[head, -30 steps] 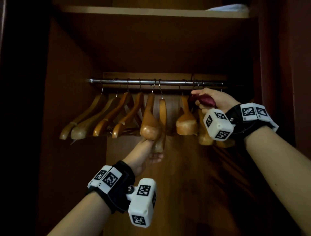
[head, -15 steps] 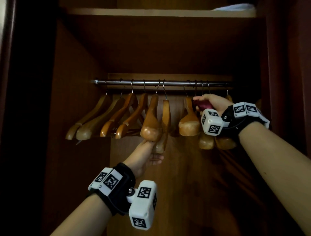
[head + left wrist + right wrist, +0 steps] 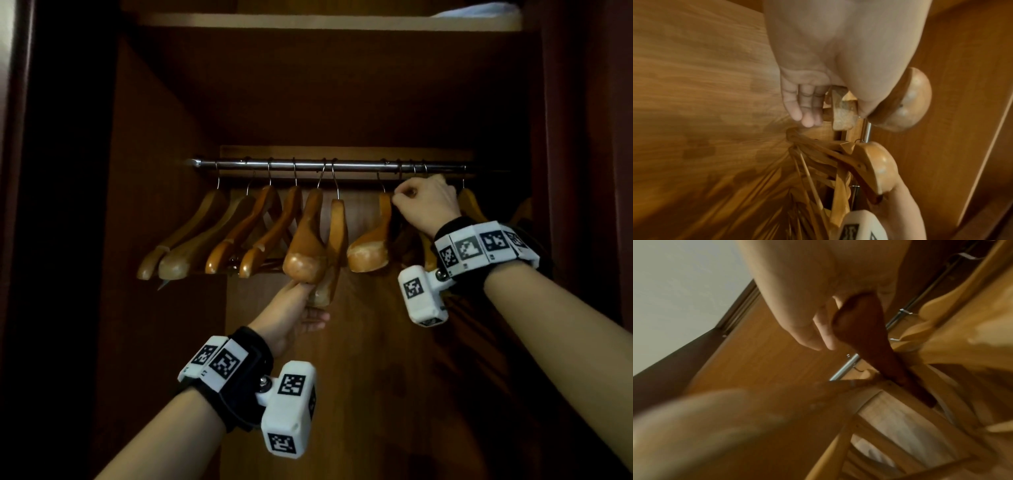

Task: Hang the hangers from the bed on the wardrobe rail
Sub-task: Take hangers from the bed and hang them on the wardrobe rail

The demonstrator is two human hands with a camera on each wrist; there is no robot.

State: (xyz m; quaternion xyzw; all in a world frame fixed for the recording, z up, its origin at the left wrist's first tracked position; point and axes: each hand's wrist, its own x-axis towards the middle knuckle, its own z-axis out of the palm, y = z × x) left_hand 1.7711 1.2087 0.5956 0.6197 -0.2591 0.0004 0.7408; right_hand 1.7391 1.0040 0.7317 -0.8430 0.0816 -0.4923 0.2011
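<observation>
A metal rail (image 3: 342,165) crosses the wardrobe with several light wooden hangers (image 3: 260,236) on it. My left hand (image 3: 305,291) reaches up from below and pinches the lower end of one upright hanger (image 3: 337,240) between thumb and fingers; the left wrist view shows that hanger end (image 3: 844,110) by my left hand (image 3: 834,113). My right hand (image 3: 407,197) is a fist just under the rail at the right. In the right wrist view my right hand (image 3: 830,331) curls round a dark red-brown hanger (image 3: 869,331) close to the rail (image 3: 846,368). Its hook is hidden.
A shelf (image 3: 308,22) runs above the rail, with white cloth (image 3: 479,12) on its right end. Wardrobe side walls (image 3: 154,240) close in left and right. More hangers (image 3: 472,205) hang right of my right hand. The wooden back panel (image 3: 376,377) lies below.
My right hand has risen with the dark hanger to just under the rail, and the hanger is now hidden behind the fist. My left hand has kept its hold.
</observation>
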